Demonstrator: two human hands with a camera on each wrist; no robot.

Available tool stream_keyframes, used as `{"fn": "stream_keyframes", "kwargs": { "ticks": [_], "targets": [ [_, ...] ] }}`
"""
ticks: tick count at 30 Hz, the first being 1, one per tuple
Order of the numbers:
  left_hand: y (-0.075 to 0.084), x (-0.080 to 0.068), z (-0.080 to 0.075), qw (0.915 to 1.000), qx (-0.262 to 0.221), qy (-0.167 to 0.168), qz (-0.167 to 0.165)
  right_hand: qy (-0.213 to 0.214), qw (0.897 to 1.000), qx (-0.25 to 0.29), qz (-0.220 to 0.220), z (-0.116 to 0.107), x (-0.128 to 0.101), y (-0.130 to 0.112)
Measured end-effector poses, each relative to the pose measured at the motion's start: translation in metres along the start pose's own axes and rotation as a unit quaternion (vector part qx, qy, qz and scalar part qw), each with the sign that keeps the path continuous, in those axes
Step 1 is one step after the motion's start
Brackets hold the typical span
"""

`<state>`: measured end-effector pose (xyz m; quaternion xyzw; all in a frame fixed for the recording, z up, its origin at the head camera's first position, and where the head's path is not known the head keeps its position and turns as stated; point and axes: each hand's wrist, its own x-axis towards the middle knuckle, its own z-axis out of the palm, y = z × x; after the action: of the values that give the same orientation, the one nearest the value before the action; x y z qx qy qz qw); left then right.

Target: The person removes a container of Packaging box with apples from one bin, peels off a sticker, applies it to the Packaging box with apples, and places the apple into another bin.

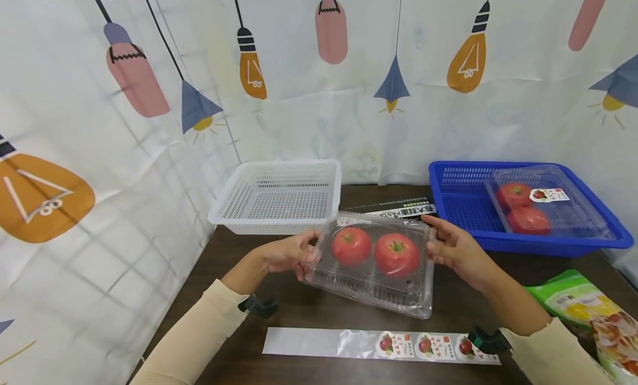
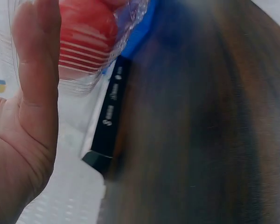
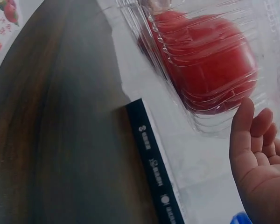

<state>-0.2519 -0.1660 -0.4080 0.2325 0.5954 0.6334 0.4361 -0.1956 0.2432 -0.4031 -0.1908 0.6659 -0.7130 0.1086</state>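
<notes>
Clamshell [image 1: 371,266] of clear ribbed plastic, lid closed, sits between both hands above the dark desk [image 1: 299,313], tilted with its near edge lower. Two red tomatoes [image 1: 375,251] with green stems lie side by side inside. The left hand [image 1: 291,255] grips the left end, fingers curled on the rim; the right hand [image 1: 456,249] grips the right end, thumb on top. No label shows on the lid. Below the hands, a sticker strip [image 1: 381,345] with three tomato labels lies flat on the desk. Beyond the left hand stands a white basket [image 1: 279,199]. Beyond the right hand, a blue basket [image 1: 528,205] holds a second, labelled tomato pack [image 1: 545,208].
</notes>
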Motion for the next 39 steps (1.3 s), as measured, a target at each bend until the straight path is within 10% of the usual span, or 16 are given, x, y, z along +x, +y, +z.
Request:
{"fn": "stream_keyframes", "kwargs": {
  "ticks": [15,39],
  "targets": [
    [-0.024,0.009,0.014,0.9994,-0.013,-0.001,-0.033,0.029,0.997,0.069,0.032,-0.004,-0.005,0.022],
    [-0.034,0.036,0.015,0.9973,-0.022,0.048,-0.052,0.072,0.994,0.034,0.071,-0.018,0.004,0.055]
  ]
}}
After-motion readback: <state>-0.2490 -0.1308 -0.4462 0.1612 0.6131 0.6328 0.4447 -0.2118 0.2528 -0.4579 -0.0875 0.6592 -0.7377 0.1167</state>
